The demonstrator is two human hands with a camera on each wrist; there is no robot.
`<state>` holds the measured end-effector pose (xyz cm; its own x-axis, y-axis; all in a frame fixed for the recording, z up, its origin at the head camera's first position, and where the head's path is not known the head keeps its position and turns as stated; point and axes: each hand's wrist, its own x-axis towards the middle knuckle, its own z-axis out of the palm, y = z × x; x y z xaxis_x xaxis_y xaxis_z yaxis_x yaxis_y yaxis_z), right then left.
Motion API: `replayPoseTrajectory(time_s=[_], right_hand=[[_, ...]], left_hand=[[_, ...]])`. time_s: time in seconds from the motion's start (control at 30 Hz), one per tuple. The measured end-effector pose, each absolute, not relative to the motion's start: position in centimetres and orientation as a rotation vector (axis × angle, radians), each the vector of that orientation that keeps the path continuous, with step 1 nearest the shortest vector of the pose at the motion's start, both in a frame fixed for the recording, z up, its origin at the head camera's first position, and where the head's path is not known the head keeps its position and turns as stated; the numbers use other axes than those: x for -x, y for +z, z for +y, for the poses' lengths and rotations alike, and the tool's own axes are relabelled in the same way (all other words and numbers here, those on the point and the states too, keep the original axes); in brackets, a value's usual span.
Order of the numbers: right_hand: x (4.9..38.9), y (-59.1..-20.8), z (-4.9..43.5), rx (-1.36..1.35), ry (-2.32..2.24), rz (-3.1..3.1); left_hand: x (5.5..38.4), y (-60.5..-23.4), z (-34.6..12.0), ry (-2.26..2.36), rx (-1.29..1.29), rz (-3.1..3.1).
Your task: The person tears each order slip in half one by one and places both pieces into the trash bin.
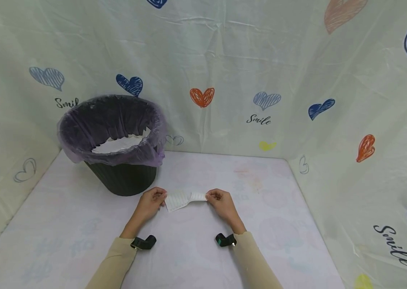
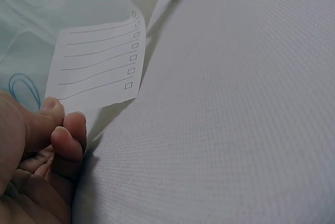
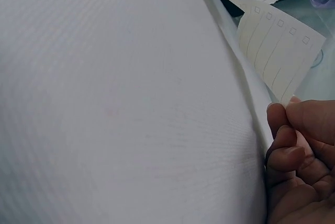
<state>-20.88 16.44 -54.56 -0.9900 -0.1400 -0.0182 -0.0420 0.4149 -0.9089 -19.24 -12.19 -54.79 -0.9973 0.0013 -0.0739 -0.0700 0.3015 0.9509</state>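
A small white sheet of paper [image 1: 179, 200] printed with lines and small checkboxes stretches between both hands, just above the table. My left hand [image 1: 151, 202] pinches its left end between thumb and fingers; in the left wrist view the thumb [image 2: 44, 116] presses on the paper's corner. At the other end my right hand [image 1: 221, 202] pinches the sheet, with the thumb and forefinger meeting at its edge in the right wrist view. The paper [image 3: 280, 46] bends sharply and narrows at its middle; whether it is partly torn there I cannot tell.
A black bin [image 1: 127, 178] with a purple plastic liner [image 1: 156, 150] stands at the back left, whitish paper [image 1: 120, 144] inside it. Under the hands lies a white-covered table [image 1: 261, 224]. A curtain [image 1: 225, 60] printed with hearts surrounds the table's back and sides.
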Motion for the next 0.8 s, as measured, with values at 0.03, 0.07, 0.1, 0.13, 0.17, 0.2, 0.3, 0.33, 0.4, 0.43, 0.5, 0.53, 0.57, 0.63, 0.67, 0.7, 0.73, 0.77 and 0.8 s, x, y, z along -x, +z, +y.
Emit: replayPoseTrajectory(time_s=[0.03, 0.07, 0.1, 0.13, 0.17, 0.2, 0.3, 0.33, 0.4, 0.43, 0.5, 0.53, 0.57, 0.63, 0.67, 0.7, 0.73, 0.77, 0.8], right_hand=[[20.90, -54.57, 16.45, 0.165, -1.640, 2.567], [20.92, -54.60, 16.45, 0.162, -1.639, 2.568], [20.94, -54.64, 16.46, 0.160, -1.638, 2.569], [20.96, -54.68, 16.47, 0.158, -1.641, 2.568], [20.99, -54.71, 16.47, 0.157, -1.641, 2.569], [21.01, -54.76, 16.47, 0.155, -1.643, 2.569], [21.04, -54.83, 16.48, 0.147, -1.651, 2.566], [21.03, -54.83, 16.48, 0.146, -1.653, 2.565], [21.01, -54.83, 16.49, 0.146, -1.657, 2.565], [20.98, -54.80, 16.49, 0.148, -1.658, 2.564], [20.92, -54.74, 16.48, 0.150, -1.662, 2.563], [20.89, -54.71, 16.47, 0.152, -1.662, 2.563], [20.86, -54.70, 16.46, 0.153, -1.662, 2.564], [20.80, -54.68, 16.46, 0.153, -1.662, 2.563], [20.78, -54.68, 16.46, 0.153, -1.661, 2.562], [20.76, -54.69, 16.47, 0.152, -1.660, 2.562], [20.75, -54.69, 16.48, 0.153, -1.660, 2.560], [20.74, -54.70, 16.49, 0.154, -1.661, 2.560], [20.73, -54.71, 16.50, 0.155, -1.663, 2.558]], left_hand=[[19.23, -54.80, -12.19, 1.820, 0.067, 2.486], [19.23, -54.81, -12.20, 1.819, 0.067, 2.487], [19.21, -54.79, -12.20, 1.819, 0.067, 2.486], [19.19, -54.78, -12.21, 1.820, 0.067, 2.485], [19.18, -54.77, -12.21, 1.824, 0.068, 2.481], [19.16, -54.75, -12.22, 1.827, 0.070, 2.477], [19.09, -54.69, -12.24, 1.838, 0.078, 2.467], [19.09, -54.67, -12.22, 1.841, 0.082, 2.463], [19.06, -54.60, -12.19, 1.843, 0.086, 2.462], [19.05, -54.57, -12.17, 1.843, 0.089, 2.460], [19.02, -54.51, -12.13, 1.837, 0.096, 2.462], [18.99, -54.47, -12.12, 1.833, 0.099, 2.463], [18.97, -54.45, -12.12, 1.829, 0.102, 2.465], [18.94, -54.43, -12.12, 1.823, 0.114, 2.465], [18.94, -54.42, -12.12, 1.821, 0.121, 2.465], [18.93, -54.42, -12.13, 1.821, 0.126, 2.463], [18.96, -54.44, -12.15, 1.824, 0.131, 2.459], [19.00, -54.47, -12.16, 1.829, 0.132, 2.454], [19.03, -54.49, -12.18, 1.834, 0.136, 2.448]])
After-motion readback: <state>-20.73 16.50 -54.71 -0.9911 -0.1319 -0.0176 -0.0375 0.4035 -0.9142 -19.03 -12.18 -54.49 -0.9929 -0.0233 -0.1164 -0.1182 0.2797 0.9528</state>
